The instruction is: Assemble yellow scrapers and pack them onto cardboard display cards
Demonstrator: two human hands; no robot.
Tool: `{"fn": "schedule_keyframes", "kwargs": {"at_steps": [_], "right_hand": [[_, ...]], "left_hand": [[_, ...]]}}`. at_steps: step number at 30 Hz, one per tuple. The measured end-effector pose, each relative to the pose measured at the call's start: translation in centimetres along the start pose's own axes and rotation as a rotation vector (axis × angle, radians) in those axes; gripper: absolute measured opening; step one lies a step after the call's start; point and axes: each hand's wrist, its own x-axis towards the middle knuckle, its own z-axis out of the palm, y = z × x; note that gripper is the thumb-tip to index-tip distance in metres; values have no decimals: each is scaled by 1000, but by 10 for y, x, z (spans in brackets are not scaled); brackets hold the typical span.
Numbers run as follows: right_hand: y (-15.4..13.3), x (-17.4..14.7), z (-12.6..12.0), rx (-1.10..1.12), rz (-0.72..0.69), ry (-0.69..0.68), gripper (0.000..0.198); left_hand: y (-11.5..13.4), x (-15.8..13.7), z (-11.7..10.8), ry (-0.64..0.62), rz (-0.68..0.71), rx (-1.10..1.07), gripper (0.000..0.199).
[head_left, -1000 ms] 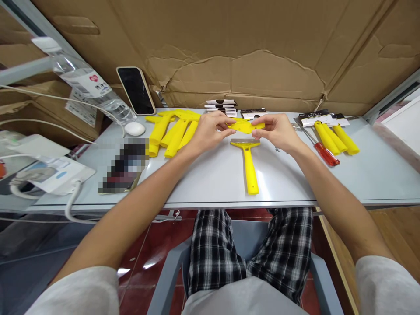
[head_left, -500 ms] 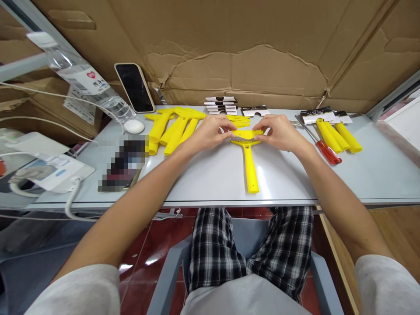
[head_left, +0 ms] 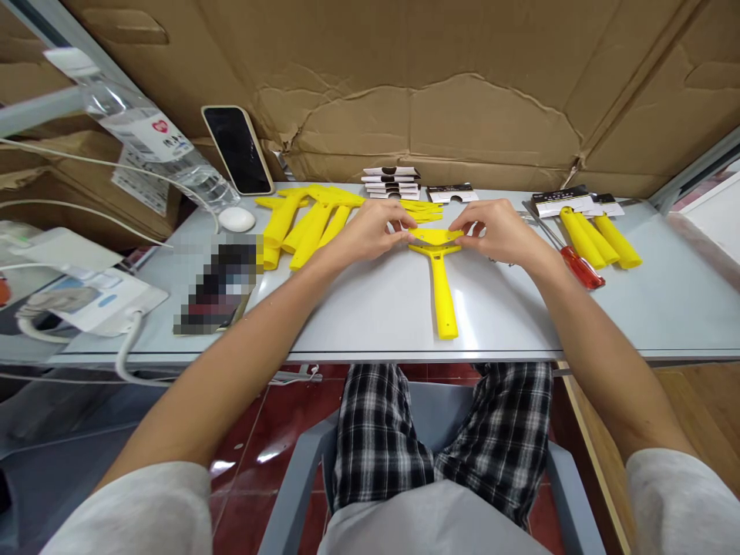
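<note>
A yellow T-shaped scraper handle (head_left: pixel 443 301) lies on the table, its grip toward me. Just above its wide head, a curved yellow plastic strip (head_left: pixel 437 236) is pinched at both ends. My left hand (head_left: pixel 378 230) is closed on the strip's left end, and my right hand (head_left: pixel 491 230) is closed on its right end. A thin greyish edge shows under the strip, too small to make out. Whether strip and head touch, I cannot tell. More flat yellow strips (head_left: pixel 425 210) lie behind my hands. Several yellow scraper handles (head_left: pixel 312 223) are piled to the left.
At the right are a red-handled screwdriver (head_left: pixel 581 268) and yellow-handled scrapers (head_left: pixel 586 237) with black-and-white packaging. Folded cards (head_left: pixel 391 183) are stacked at the back. Leftward are a phone (head_left: pixel 238 150), a water bottle (head_left: pixel 156 139), a white mouse (head_left: pixel 237 220) and a power strip (head_left: pixel 109 297).
The hands and the strip have barely moved; the strip's tilt looks slightly different over the handle's head. The whole view has shifted a little.
</note>
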Motion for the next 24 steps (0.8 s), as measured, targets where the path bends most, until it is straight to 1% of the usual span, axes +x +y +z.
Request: {"fn": "schedule_keyframes", "kwargs": {"at_steps": [9, 18, 24], "right_hand": [[-5, -2, -1, -32, 65, -47, 27], [-8, -2, 0, -54, 85, -84, 31], [-5, -2, 0, -63, 64, -88, 31]], "left_hand": [[-1, -1, -2, -63, 19, 20, 24], [0, 0, -1, -68, 44, 78, 17], [2, -1, -2, -76, 42, 103, 17]]}}
